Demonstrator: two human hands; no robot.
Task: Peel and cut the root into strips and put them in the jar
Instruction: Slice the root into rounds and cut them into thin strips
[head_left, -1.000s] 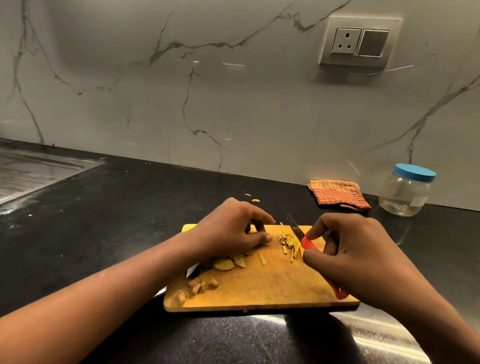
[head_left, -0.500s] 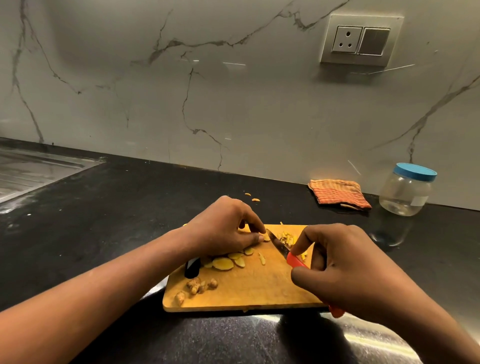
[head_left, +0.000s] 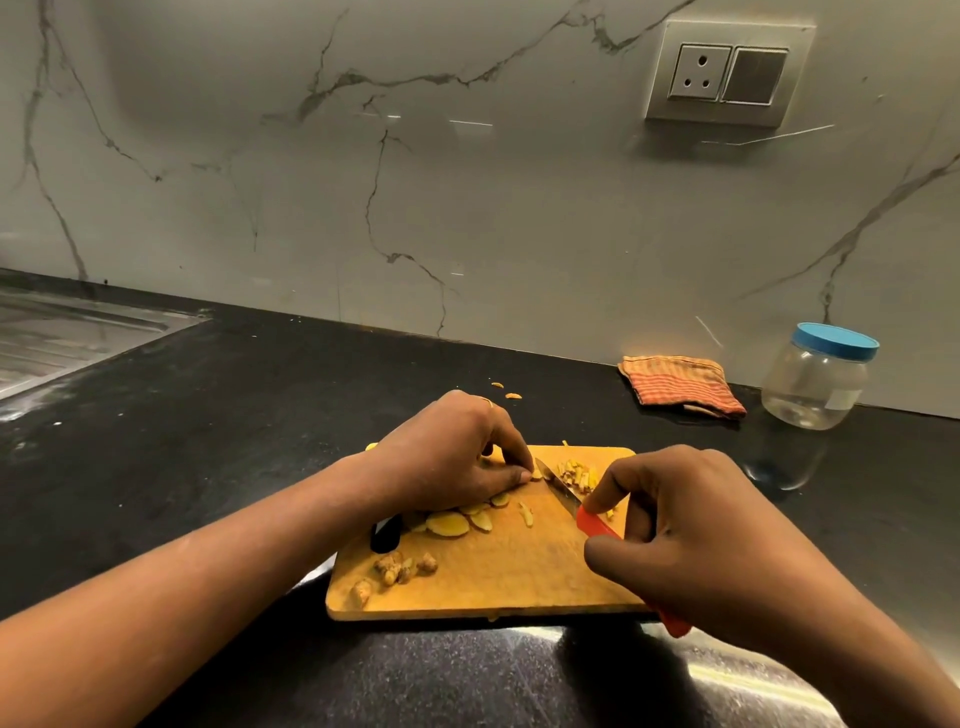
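On the wooden cutting board (head_left: 498, 587) lie yellow root slices (head_left: 448, 524), a small heap of cut strips (head_left: 576, 474) and brown peel scraps (head_left: 400, 567). My left hand (head_left: 452, 457) presses a slice down with curled fingertips at the board's far middle. My right hand (head_left: 691, 540) grips the red-handled knife (head_left: 563, 493), its blade resting on the board right beside my left fingertips. The clear jar (head_left: 810, 384) with a blue lid stands shut at the far right by the wall.
A folded orange striped cloth (head_left: 680, 385) lies left of the jar. Two root bits (head_left: 506, 391) lie on the black counter behind the board. A steel sink drainboard (head_left: 62, 338) is at far left. A black object (head_left: 385, 535) shows under my left wrist.
The knife blade has moved left from the strip heap to beside my left fingertips. My left hand has stayed on the slices.
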